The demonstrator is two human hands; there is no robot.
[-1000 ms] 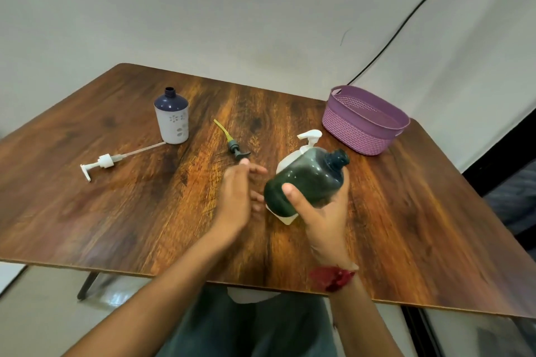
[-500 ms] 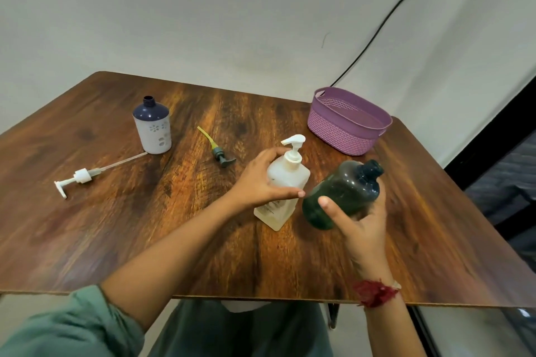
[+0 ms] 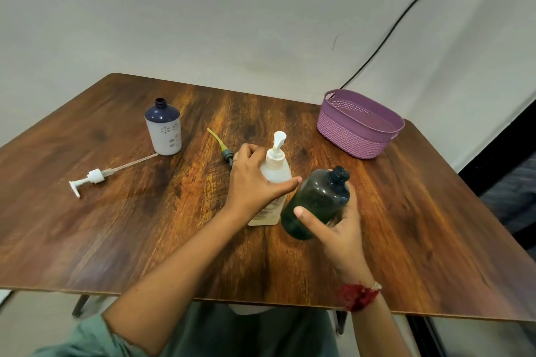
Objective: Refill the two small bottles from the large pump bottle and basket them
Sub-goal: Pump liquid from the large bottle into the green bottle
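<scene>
1. At counter centre, the left hand (image 3: 255, 182) grips the large pump bottle (image 3: 277, 172) round its shoulder. The hand covers the bottle's left side. The label print low on the body is too small to read.
2. Pump bottle is upright on the counter (image 3: 145, 226), white pump head on.
3. Right hand (image 3: 340, 229) holds the dark green bottle (image 3: 319, 200) from below, thumb across the front, fingers mostly hidden behind it.
4. Green bottle is tilted, open neck up and to the right, just beside the pump bottle. Cannot tell if the two touch, or if its base meets the counter. Fill level is unreadable through the dark plastic.
5. Dark pump (image 3: 226, 152) with a yellow tube lies flat behind the left hand, its head partly hidden by the fingers.
6. Blue-and-white bottle (image 3: 164, 132) is upright and uncapped at far left. White pump (image 3: 92, 177) with a clear tube lies flat nearer the person, tube tip near that bottle's base.
7. Purple basket (image 3: 348, 136) sits at the far right corner, well apart from both hands. Its near wall hides part of the inside.
8. Counter is dark wood grain with rounded far corners. Left and right ends are cut off by the frame, and legs show under the near edge.
9. Off-white backdrop hangs behind. Black cable (image 3: 391, 29) runs diagonally down it to behind the counter. Dark area at the right edge is too blurred to read.
10. Red thread (image 3: 358, 295) is on the right wrist. Green sleeve (image 3: 87, 339) is on the left arm, cut off at the bottom.
</scene>
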